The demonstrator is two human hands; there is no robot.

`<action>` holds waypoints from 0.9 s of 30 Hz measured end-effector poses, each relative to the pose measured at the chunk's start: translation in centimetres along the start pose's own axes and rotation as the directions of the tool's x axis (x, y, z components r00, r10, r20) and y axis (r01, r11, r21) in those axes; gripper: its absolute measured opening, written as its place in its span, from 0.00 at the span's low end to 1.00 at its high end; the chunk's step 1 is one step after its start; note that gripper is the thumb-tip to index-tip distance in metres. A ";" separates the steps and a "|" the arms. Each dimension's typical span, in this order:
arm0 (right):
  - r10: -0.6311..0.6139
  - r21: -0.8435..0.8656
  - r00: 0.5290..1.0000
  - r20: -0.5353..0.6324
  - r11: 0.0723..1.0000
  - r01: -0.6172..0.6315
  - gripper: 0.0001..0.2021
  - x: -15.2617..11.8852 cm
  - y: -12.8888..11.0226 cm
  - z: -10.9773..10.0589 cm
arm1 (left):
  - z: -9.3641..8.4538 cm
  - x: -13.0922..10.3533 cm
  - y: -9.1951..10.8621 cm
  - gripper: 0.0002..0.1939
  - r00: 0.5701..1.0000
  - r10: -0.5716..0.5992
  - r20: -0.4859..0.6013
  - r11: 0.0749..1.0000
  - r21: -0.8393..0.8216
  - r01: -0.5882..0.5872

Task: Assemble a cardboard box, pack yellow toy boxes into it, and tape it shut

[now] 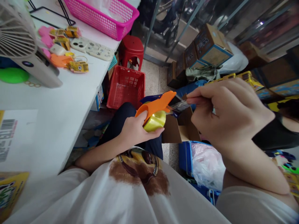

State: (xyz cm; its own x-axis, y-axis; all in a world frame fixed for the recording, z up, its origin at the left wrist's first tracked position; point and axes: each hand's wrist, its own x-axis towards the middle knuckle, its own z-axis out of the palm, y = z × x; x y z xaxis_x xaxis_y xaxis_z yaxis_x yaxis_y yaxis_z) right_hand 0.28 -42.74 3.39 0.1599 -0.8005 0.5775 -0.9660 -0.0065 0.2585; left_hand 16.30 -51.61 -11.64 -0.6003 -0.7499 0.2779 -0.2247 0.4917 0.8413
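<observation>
My left hand (135, 129) is wrapped round an orange tape dispenser (155, 105) with dark blue parts, held above my lap. A shiny yellow roll of tape (156, 121) sits on it, against my fingers. To the right, my right hand (231, 109) is closed, with thumb and forefinger pinching the end of a clear strip (181, 105). The strip spans the short gap between the dispenser and my fingertips. An open cardboard box (173, 132) stands below, partly hidden by my hands; what lies inside cannot be made out.
On the left, a white table (77, 90) bears a fan (25, 43), a phone (93, 48), small trinkets and a pink basket (102, 15). Beyond my knees are a red basket (127, 87) and red stool (132, 49). Cartons (210, 46), a blue crate (185, 158) and another person (277, 130) are at right.
</observation>
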 end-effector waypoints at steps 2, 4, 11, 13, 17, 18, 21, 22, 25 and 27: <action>-0.029 0.011 0.999 -0.039 0.999 0.030 0.16 0.2 0.0 -0.3 | 0.0 0.1 0.0 0.26 1.000 0.011 -0.015 1.000 0.010 -0.011; -0.038 -0.005 0.996 -0.079 0.999 0.038 0.16 0.2 0.3 -0.6 | -0.1 0.1 0.0 0.27 0.999 0.026 -0.030 1.000 -0.010 -0.026; 0.059 -0.058 0.997 -0.041 0.996 -0.061 0.16 0.4 1.3 -1.6 | -0.4 0.0 0.2 0.27 1.000 -0.003 0.011 0.978 -0.208 0.005; 0.091 0.028 0.995 0.034 0.995 -0.092 0.17 0.8 1.6 -1.6 | -0.7 -0.1 0.2 0.26 0.998 -0.020 0.066 0.951 -0.306 0.040; 0.055 0.274 0.992 0.111 0.958 -0.084 0.20 1.8 3.1 -1.4 | -1.1 -0.2 0.4 0.19 0.979 -0.078 0.189 0.884 -0.441 0.155; 0.055 0.325 0.989 0.135 0.941 -0.097 0.19 2.0 3.6 -1.3 | -1.2 -0.2 0.5 0.19 0.975 -0.087 0.203 0.876 -0.451 0.172; 0.078 0.456 0.927 0.368 0.853 -0.253 0.12 2.8 5.1 -1.0 | -1.4 -0.3 0.7 0.19 0.974 -0.112 0.197 0.885 -0.427 0.188; 0.050 0.499 0.885 0.462 0.810 -0.307 0.11 3.0 5.6 -0.8 | -1.5 -0.3 0.7 0.19 0.976 -0.120 0.184 0.891 -0.413 0.187; -0.092 0.596 0.791 0.605 0.711 -0.373 0.16 3.6 6.6 -0.4 | -1.6 -0.3 0.8 0.20 0.978 -0.125 0.170 0.902 -0.390 0.183; -0.139 0.615 0.780 0.610 0.704 -0.356 0.19 3.8 6.8 -0.5 | -1.7 -0.3 0.8 0.19 0.977 -0.114 0.181 0.899 -0.399 0.178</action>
State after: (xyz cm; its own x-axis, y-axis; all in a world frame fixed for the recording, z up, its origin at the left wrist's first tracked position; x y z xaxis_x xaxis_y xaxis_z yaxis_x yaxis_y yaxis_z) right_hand -5.60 -45.53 7.74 0.1348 -0.9892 -0.0581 -0.8618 -0.0881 -0.4995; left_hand 17.59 -51.73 -10.31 -0.6996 -0.7086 0.0923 -0.0027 0.1317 0.9913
